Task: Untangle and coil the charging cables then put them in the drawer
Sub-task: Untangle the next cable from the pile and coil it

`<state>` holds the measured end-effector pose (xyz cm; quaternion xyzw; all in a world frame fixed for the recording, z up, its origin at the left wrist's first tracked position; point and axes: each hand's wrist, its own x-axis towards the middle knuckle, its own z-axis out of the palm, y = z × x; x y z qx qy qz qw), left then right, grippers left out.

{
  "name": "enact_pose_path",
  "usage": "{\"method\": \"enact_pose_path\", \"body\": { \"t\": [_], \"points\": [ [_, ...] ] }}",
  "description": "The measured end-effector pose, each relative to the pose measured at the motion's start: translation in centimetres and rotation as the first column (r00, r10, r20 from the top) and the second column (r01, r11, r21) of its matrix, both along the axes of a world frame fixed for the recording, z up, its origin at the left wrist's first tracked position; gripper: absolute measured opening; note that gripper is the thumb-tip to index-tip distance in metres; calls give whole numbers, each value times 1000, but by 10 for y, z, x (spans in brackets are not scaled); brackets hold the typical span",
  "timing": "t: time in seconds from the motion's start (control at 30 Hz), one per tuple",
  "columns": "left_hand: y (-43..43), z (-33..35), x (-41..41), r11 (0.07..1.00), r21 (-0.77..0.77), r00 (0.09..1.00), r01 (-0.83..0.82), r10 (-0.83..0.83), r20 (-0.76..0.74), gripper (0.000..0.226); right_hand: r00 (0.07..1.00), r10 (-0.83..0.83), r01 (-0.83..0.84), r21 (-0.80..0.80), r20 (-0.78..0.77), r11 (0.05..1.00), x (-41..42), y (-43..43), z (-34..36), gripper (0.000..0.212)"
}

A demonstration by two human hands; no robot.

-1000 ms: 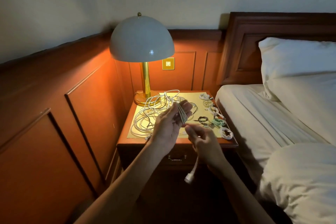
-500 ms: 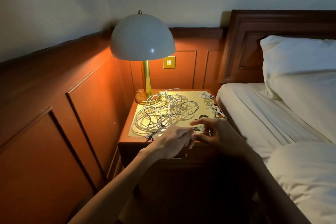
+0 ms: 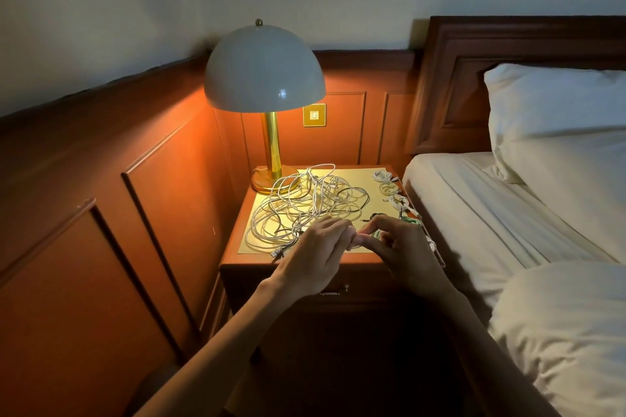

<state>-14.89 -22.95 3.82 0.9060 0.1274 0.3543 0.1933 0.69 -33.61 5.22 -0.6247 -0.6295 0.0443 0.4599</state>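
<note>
My left hand and right hand meet at curled fingertips above the counter's front edge; I cannot tell what they pinch. Behind them sprawls the tangled cable heap, with small coils lining the right edge. The drawer below is closed.

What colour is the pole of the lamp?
Shiny gold. The lamp pole shows best in the head view, under the white dome shade.
</note>
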Motion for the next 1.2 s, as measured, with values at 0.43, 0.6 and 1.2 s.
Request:
{"method": "enact_pose_path", "body": {
  "t": [0.43, 0.6, 1.2],
  "points": [
    [-9, 21, -4, 977, -112, 983, 182, -184, -13, 39, 951, 309, -296, -241, 16, 924, 32, -21, 60, 15],
    [-22, 36, 1, 928, -325, 983, 181, -159, 93, 41, 971, 205, -198, 66, -125, 978, 19, -7, 38, 13],
    [7, 22, -5, 976, 142, 985, -168, 172, -23, 47, 625, -59, -70, -131, -779, 989, -39, 7, 2, 12]
  ]
}}
